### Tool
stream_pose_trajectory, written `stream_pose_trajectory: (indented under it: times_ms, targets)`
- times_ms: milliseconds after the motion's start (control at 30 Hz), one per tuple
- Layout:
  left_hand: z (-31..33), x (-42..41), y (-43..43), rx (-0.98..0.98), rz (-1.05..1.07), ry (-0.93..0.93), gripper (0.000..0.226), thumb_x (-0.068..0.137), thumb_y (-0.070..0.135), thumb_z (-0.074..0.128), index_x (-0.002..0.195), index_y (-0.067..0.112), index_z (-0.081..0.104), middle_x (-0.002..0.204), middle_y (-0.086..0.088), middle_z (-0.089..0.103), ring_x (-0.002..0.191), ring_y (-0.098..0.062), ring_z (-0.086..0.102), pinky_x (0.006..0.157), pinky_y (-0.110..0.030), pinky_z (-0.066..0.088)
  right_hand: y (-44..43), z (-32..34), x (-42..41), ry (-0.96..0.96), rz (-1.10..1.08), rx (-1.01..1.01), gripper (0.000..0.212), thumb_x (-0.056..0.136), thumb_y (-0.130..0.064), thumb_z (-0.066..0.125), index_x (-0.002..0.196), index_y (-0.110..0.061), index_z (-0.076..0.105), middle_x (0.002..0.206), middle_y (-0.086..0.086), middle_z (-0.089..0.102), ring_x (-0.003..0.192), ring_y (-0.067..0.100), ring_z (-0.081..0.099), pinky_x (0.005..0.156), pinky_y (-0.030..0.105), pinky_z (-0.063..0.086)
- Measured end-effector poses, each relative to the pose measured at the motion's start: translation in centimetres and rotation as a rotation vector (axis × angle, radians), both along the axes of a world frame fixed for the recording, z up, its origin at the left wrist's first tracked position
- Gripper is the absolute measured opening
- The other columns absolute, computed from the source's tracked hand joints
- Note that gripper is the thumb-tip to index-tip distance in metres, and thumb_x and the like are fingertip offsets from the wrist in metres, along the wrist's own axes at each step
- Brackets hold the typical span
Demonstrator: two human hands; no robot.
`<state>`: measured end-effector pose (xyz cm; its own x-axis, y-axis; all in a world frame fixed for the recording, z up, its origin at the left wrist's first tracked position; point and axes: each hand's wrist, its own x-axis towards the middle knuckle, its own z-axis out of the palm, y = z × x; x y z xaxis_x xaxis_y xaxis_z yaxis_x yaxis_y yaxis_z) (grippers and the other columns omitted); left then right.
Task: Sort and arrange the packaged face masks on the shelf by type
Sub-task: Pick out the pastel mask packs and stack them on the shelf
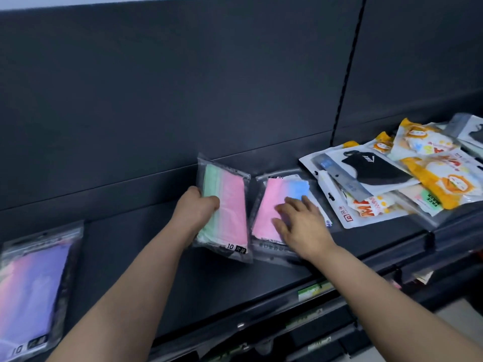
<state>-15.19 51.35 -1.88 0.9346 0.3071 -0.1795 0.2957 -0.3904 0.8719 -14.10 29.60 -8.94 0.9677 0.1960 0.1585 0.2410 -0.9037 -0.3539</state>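
Observation:
My left hand [196, 207] grips the left edge of a clear pack of green and pink masks [230, 207], tilted up off the dark shelf [156, 257]. My right hand [300, 226] lies flat, fingers spread, on a pink and blue mask pack [271, 202] that rests on the shelf just right of the first. A purple and pink gradient pack [34, 288] lies at the far left. A mixed heap sits at the right: a black mask pack [373, 168], orange cartoon packs [428, 178] and a white pack [363, 207].
The shelf's dark back panel [183, 87] rises behind everything. A price-label rail [311, 288] runs along the front edge, with lower shelves beneath. Bare shelf surface lies between the purple pack and my left arm.

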Motion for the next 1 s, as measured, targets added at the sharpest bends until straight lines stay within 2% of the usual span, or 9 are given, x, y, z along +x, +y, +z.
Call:
stream_pose_trajectory:
  times_ms: [133, 233, 300, 433, 533, 600, 767, 933, 1000]
  targets:
    - [0.0, -0.1, 0.4, -0.026, -0.019, -0.011, 0.029, 0.073, 0.016, 0.059, 0.101, 0.01, 0.052, 0.098, -0.012, 0.064, 0.085, -0.032, 0.066, 0.079, -0.051, 0.057, 0.7, 0.1, -0.5, -0.011, 0.01, 0.181, 0.026, 0.085, -0.038, 0.063, 0.102, -0.019, 0.06, 0.112, 0.002, 0.055, 0.11, 0.027, 0.053, 0.095, 0.032, 0.04]
    - [-0.3, -0.3, 0.8, 0.0, -0.02, -0.004, 0.036, 0.069, 0.021, 0.06, 0.102, 0.011, 0.051, 0.1, -0.011, 0.065, 0.087, -0.031, 0.066, 0.081, -0.05, 0.057, 0.5, 0.8, -1.0, 0.092, -0.221, 0.026, 0.073, 0.079, -0.063, 0.058, 0.132, -0.016, 0.042, 0.134, 0.01, 0.044, 0.124, 0.03, 0.042, 0.101, 0.04, 0.036]
    - [-0.8, -0.7, 1.1, 0.026, -0.018, 0.0, 0.032, 0.078, 0.017, 0.063, 0.105, 0.009, 0.05, 0.103, -0.011, 0.064, 0.088, -0.029, 0.066, 0.082, -0.048, 0.056, 0.5, 1.6, -1.1, 0.184, -0.27, -0.119, 0.088, 0.077, -0.072, 0.051, 0.14, -0.014, 0.031, 0.141, 0.012, 0.04, 0.13, 0.031, 0.036, 0.102, 0.044, 0.036]
    - [-1.3, -1.9, 1.1, 0.055, -0.009, -0.008, 0.036, 0.084, 0.017, 0.066, 0.114, 0.01, 0.048, 0.106, -0.008, 0.063, 0.092, -0.027, 0.066, 0.084, -0.046, 0.056, 0.3, 3.3, -1.0, 0.354, -0.228, 0.008, 0.082, 0.076, -0.058, 0.066, 0.135, -0.012, 0.033, 0.136, 0.012, 0.042, 0.124, 0.031, 0.044, 0.094, 0.041, 0.043]
    - [-1.1, -3.2, 0.7, 0.079, 0.015, -0.078, 0.039, 0.083, 0.019, 0.07, 0.116, 0.015, 0.049, 0.11, -0.006, 0.064, 0.094, -0.026, 0.066, 0.086, -0.046, 0.055, 0.1, 4.0, -1.6, 0.452, -0.193, 0.013, 0.065, 0.082, -0.049, 0.064, 0.131, -0.015, 0.038, 0.13, 0.006, 0.052, 0.115, 0.028, 0.053, 0.085, 0.036, 0.043]
    - [-0.8, -4.3, 0.6, 0.106, 0.038, -0.109, 0.04, 0.082, 0.021, 0.071, 0.116, 0.015, 0.05, 0.11, -0.004, 0.065, 0.094, -0.026, 0.066, 0.086, -0.046, 0.055, 0.1, 4.2, -2.2, 0.4, -0.209, 0.069, 0.059, 0.088, -0.041, 0.058, 0.137, -0.018, 0.034, 0.131, 0.007, 0.054, 0.117, 0.031, 0.053, 0.085, 0.037, 0.043]
    - [-0.1, -7.8, 1.6, 0.198, 0.194, -0.141, 0.038, 0.081, 0.025, 0.072, 0.11, 0.015, 0.049, 0.102, 0.001, 0.063, 0.093, -0.023, 0.063, 0.085, -0.041, 0.054, 0.8, 5.3, -3.3, 0.093, -0.199, 0.487, 0.065, 0.093, -0.02, 0.051, 0.148, -0.018, 0.015, 0.126, 0.014, 0.058, 0.11, 0.039, 0.056, 0.085, 0.041, 0.044]
    - [-0.2, -11.9, 5.1, 0.014, 0.332, -0.052, 0.037, 0.08, 0.004, 0.063, 0.116, 0.004, 0.05, 0.103, -0.012, 0.065, 0.086, -0.029, 0.066, 0.067, -0.037, 0.057, 5.6, 5.0, -5.0, 0.302, 0.056, 0.717, 0.063, 0.086, -0.009, 0.045, 0.142, -0.032, 0.028, 0.116, 0.0, 0.058, 0.093, 0.023, 0.056, 0.084, 0.036, 0.046]
    - [0.0, -13.5, 6.9, 0.064, 0.348, -0.048, 0.036, 0.078, 0.004, 0.063, 0.112, 0.006, 0.052, 0.094, -0.013, 0.065, 0.079, -0.03, 0.065, 0.061, -0.036, 0.054, 8.0, 5.0, -6.2, 0.335, 0.147, 0.741, 0.065, 0.086, -0.006, 0.044, 0.141, -0.035, 0.029, 0.111, -0.006, 0.057, 0.092, 0.02, 0.054, 0.08, 0.033, 0.045]
